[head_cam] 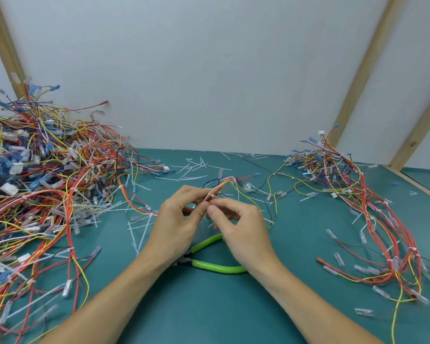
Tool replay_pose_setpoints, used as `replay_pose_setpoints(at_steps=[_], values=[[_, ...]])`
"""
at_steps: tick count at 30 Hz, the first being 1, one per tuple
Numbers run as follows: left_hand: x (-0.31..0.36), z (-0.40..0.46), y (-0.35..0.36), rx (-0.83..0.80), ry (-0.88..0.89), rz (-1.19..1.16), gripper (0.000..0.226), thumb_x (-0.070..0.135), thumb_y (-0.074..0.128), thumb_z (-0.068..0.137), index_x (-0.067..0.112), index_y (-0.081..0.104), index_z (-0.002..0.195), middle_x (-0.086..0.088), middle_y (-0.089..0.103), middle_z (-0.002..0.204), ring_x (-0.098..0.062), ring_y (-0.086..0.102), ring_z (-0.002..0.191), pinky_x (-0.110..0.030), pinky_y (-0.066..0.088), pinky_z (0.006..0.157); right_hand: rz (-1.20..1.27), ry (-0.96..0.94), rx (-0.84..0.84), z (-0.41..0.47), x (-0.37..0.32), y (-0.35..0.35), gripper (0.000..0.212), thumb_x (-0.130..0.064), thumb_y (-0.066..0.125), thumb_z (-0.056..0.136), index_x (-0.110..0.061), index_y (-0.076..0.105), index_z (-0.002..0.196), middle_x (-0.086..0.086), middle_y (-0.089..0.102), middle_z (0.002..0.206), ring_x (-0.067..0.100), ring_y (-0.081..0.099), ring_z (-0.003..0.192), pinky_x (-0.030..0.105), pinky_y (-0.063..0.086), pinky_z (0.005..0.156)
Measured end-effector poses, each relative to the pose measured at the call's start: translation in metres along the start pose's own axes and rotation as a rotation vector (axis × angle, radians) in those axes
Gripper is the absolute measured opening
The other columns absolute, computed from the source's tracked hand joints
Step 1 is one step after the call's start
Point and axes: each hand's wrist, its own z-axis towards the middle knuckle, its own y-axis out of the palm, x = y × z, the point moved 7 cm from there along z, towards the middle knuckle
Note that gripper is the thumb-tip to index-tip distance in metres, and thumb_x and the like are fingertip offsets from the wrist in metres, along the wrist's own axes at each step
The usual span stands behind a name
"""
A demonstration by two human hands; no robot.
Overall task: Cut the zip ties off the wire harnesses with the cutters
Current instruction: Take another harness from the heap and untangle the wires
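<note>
Both hands meet above the middle of the green tabletop point(233, 306). The left hand point(176, 224) curls its fingers point(199, 194) round a small harness point(221, 186) of red, yellow and white wires. The right hand point(241, 227) pinches at the same bundle, just beside a white zip tie point(211, 194) wrapped round it. The cutters point(214, 265), green-handled, lie on the tabletop beneath the wrists, held by neither hand. A big pile point(35, 175) of harnesses fills the left side; a smaller pile point(358, 207) sprawls on the right. Cut ties point(194, 167) litter the far tabletop near the wall point(209, 70).
</note>
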Motion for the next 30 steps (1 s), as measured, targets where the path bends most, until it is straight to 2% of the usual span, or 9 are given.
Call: replay_pose_setpoints(at_steps=[4,7,11,14,17,20,23,26,30], values=[[0.006,-0.002,0.009,-0.079,0.054,0.007,0.042,-0.005,0.058,0.096,0.029,0.069,0.119,0.001,0.061,0.109,-0.017,0.061,0.107,-0.04,0.055,0.087,0.273,0.199,0.071,0.002,0.011,-0.006,0.017,-0.018,0.07,0.097,-0.025,0.08,0.085,-0.007,0.074,0.074,0.005,0.061,0.06,0.018,0.045,0.048],[0.007,-0.004,0.01,-0.101,0.061,0.03,0.05,-0.012,0.055,0.094,0.023,0.065,0.129,0.005,0.066,0.112,-0.014,0.064,0.109,-0.036,0.055,0.09,0.36,0.287,0.104,0.001,0.018,-0.01,0.012,-0.026,0.075,0.093,-0.02,0.082,0.085,-0.003,0.075,0.076,0.006,0.06,0.059,0.019,0.044,0.047],[0.008,-0.003,0.006,-0.107,0.054,0.1,0.06,-0.007,0.058,0.095,0.027,0.051,0.144,0.02,0.072,0.116,-0.001,0.064,0.115,-0.02,0.046,0.102,0.391,0.334,0.142,0.002,0.024,-0.015,0.01,-0.028,0.079,0.09,-0.019,0.082,0.087,-0.002,0.079,0.083,0.005,0.063,0.061,0.017,0.043,0.047],[0.008,-0.005,0.009,-0.134,0.052,0.134,0.063,-0.002,0.058,0.096,0.034,0.046,0.147,0.028,0.068,0.12,0.002,0.06,0.12,-0.029,0.044,0.107,0.386,0.356,0.181,0.003,0.027,-0.018,0.008,-0.021,0.076,0.092,-0.016,0.08,0.087,-0.002,0.078,0.08,0.005,0.059,0.055,0.017,0.039,0.044],[0.008,-0.007,0.002,-0.031,0.07,0.235,0.054,0.005,0.062,0.094,0.037,0.055,0.137,0.028,0.071,0.109,0.0,0.066,0.107,-0.037,0.052,0.097,0.398,0.367,0.229,0.006,0.028,-0.024,0.015,-0.018,0.075,0.091,-0.017,0.078,0.077,0.0,0.074,0.074,0.007,0.049,0.049,0.02,0.032,0.042],[0.01,-0.007,-0.006,0.051,0.098,0.355,0.032,0.01,0.066,0.089,0.031,0.071,0.113,0.022,0.074,0.098,0.001,0.068,0.096,-0.037,0.054,0.09,0.447,0.36,0.253,0.009,0.028,-0.03,0.009,-0.017,0.074,0.093,-0.013,0.076,0.085,-0.002,0.074,0.073,0.005,0.047,0.047,0.018,0.032,0.041],[0.016,-0.007,-0.005,0.056,0.149,0.463,0.014,0.024,0.064,0.088,0.029,0.074,0.096,0.019,0.072,0.091,-0.004,0.068,0.089,-0.042,0.054,0.082,0.471,0.334,0.246,0.011,0.029,-0.032,0.009,-0.017,0.071,0.096,-0.01,0.072,0.09,-0.005,0.068,0.068,0.005,0.048,0.05,0.018,0.035,0.041],[0.017,-0.007,-0.008,0.1,0.149,0.531,0.006,0.031,0.069,0.092,0.031,0.073,0.088,0.017,0.067,0.082,-0.009,0.064,0.076,-0.04,0.051,0.071,0.493,0.307,0.248,0.013,0.029,-0.033,0.011,-0.016,0.069,0.098,-0.011,0.07,0.089,-0.002,0.066,0.068,0.007,0.048,0.052,0.019,0.036,0.041],[0.011,-0.005,-0.011,0.118,0.134,0.522,0.007,0.027,0.07,0.094,0.028,0.072,0.087,0.013,0.064,0.076,-0.014,0.06,0.069,-0.042,0.049,0.067,0.488,0.277,0.217,0.015,0.028,-0.032,0.008,-0.014,0.068,0.099,-0.011,0.074,0.098,-0.001,0.075,0.081,0.007,0.049,0.052,0.019,0.038,0.041]])
